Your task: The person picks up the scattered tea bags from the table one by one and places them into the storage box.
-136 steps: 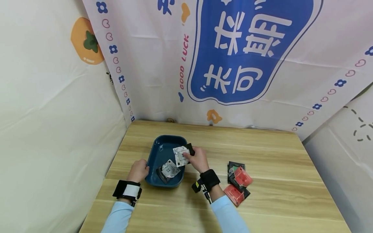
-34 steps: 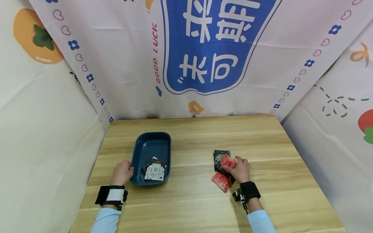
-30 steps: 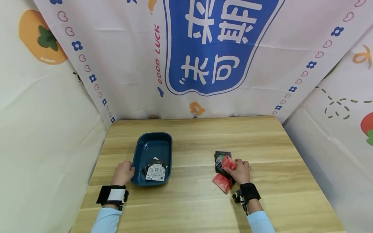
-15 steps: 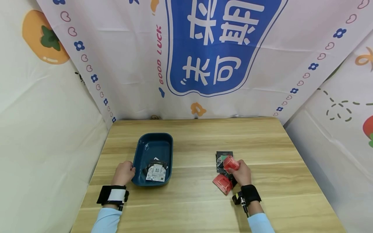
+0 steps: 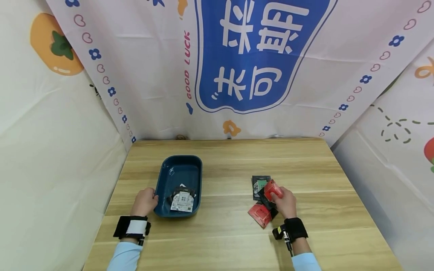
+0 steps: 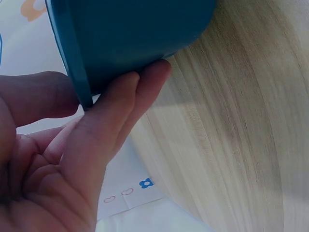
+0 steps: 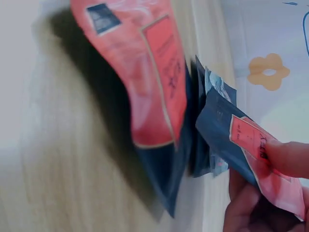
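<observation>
My left hand [image 5: 144, 201] pinches the near left rim of a dark blue tray [image 5: 161, 177], thumb on one side and fingers beneath in the left wrist view. Several white and black sachets [image 5: 183, 201] lie in the tray's near end. With thumb and fingers, my right hand [image 5: 286, 202] pinches a red and black sachet [image 7: 241, 140], tilted above the pile. Just below it a second red and black sachet [image 5: 260, 215] lies on the table. A black sachet with a green and white label [image 5: 261, 184] lies behind the held one, partly covered.
The wooden table [image 5: 223, 241] carries the tray on the left and the sachets on the right. A printed cloth [image 5: 162, 94] hangs along the table's back edge, and pale cloth walls stand at both sides.
My right hand has gone from the tray to the sachet pile, gripped the red and black sachet, and drawn it slightly up and right. The left hand keeps its hold on the tray.
</observation>
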A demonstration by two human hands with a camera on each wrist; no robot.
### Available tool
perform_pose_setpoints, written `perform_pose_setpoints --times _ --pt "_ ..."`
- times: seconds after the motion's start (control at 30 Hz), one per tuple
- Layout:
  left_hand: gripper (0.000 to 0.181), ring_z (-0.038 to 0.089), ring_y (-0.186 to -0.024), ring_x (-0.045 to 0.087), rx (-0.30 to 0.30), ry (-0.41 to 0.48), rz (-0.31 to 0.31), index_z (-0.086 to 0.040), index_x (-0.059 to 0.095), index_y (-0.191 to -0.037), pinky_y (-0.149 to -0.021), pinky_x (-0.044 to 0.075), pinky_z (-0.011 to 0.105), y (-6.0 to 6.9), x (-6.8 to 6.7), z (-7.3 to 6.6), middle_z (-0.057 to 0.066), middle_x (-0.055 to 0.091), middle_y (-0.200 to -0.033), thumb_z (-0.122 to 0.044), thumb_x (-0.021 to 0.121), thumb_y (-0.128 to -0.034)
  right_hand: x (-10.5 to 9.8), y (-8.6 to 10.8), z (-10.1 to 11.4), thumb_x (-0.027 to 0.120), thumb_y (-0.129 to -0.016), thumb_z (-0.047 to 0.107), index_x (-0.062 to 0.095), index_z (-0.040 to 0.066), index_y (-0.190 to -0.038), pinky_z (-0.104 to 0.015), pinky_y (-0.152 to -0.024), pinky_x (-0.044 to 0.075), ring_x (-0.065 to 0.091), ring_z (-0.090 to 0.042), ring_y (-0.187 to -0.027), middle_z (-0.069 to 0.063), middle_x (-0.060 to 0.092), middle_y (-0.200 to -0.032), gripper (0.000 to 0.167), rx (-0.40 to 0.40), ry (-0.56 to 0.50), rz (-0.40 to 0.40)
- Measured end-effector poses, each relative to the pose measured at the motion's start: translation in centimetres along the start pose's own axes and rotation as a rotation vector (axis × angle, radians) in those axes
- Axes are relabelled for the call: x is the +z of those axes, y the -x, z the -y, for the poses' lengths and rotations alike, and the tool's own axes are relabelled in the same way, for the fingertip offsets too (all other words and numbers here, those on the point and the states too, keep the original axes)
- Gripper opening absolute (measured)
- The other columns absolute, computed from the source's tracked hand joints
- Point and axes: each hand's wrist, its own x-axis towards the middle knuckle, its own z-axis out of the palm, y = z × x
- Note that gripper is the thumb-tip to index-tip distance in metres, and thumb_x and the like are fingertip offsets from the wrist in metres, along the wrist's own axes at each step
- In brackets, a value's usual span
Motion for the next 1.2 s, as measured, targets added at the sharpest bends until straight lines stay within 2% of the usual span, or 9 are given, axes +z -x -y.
perform_pose_setpoints --times 0.17,0.37,0.5,0.67,0.9,1.03,1.2 --pt "0.03 0.018 -0.053 0.047 -0.008 -0.009 -0.004 -0.005 0.05 -0.065 -0.051 0.035 0.029 0.1 0.0 -0.1 0.004 0.045 -0.058 -0.003 0.056 -0.0941 -0.5 -0.1 0.4 0.071 -0.087 0.01 0.07 -0.005 -0.105 -0.028 -0.061 0.047 0.064 -0.015 -0.065 -0.021 0.073 -0.086 0.023 0.034 -0.07 -0.016" --pt "0.028 0.019 -0.055 0.048 -0.02 -0.007 0.015 -0.004 0.052 -0.068 -0.051 0.036 0.029 0.1 -0.1 -0.2 0.004 0.047 -0.059 -0.004 0.056 -0.0951 -0.8 -0.5 0.5 0.071 -0.088 0.012 0.069 -0.006 -0.113 -0.026 -0.063 0.047 0.063 -0.014 -0.071 -0.024 0.073 -0.096 0.03 0.049 -0.09 0.0" --pt "0.025 0.019 -0.056 0.049 -0.031 -0.001 0.027 -0.002 0.056 -0.071 -0.052 0.037 0.029 0.1 -0.1 -0.2 0.005 0.049 -0.061 -0.004 0.055 -0.0957 -0.9 -0.4 0.7 0.071 -0.088 0.013 0.069 -0.007 -0.112 -0.026 -0.062 0.046 0.062 -0.016 -0.07 -0.023 0.073 -0.092 0.031 0.028 -0.093 -0.017" --pt "0.027 0.019 -0.055 0.049 -0.032 -0.004 0.023 -0.003 0.053 -0.069 -0.051 0.037 0.029 0.1 -0.1 -0.2 0.005 0.047 -0.059 -0.004 0.056 -0.0953 -0.5 -0.5 1.0 0.071 -0.086 0.011 0.071 -0.008 -0.106 -0.024 -0.059 0.044 0.059 -0.011 -0.063 -0.019 0.073 -0.082 0.028 0.001 -0.134 -0.064" --pt "0.029 0.018 -0.054 0.048 -0.018 -0.001 0.008 -0.005 0.051 -0.067 -0.051 0.036 0.029 -0.1 -0.2 -0.3 0.004 0.045 -0.058 -0.004 0.056 -0.0946 -0.2 -0.6 2.7 0.071 -0.089 0.014 0.071 -0.005 -0.111 -0.023 -0.062 0.046 0.064 -0.008 -0.064 -0.019 0.074 -0.084 0.028 0.044 -0.198 -0.017" --pt "0.027 0.018 -0.054 0.048 -0.015 -0.007 0.006 -0.004 0.053 -0.068 -0.051 0.036 0.029 -0.1 -0.2 -0.2 0.004 0.046 -0.059 -0.004 0.057 -0.0945 0.2 -0.7 3.7 0.071 -0.091 0.014 0.07 -0.004 -0.115 -0.022 -0.059 0.046 0.065 -0.007 -0.063 -0.019 0.075 -0.086 0.03 0.062 -0.229 0.018" --pt "0.024 0.019 -0.054 0.049 -0.025 0.003 0.018 -0.002 0.056 -0.07 -0.051 0.038 0.029 -0.1 -0.1 -0.1 0.006 0.049 -0.06 -0.003 0.056 -0.0946 0.7 -0.6 4.9 0.071 -0.089 0.014 0.071 -0.004 -0.112 -0.023 -0.059 0.047 0.064 -0.007 -0.063 -0.018 0.074 -0.086 0.029 0.058 -0.259 0.025"
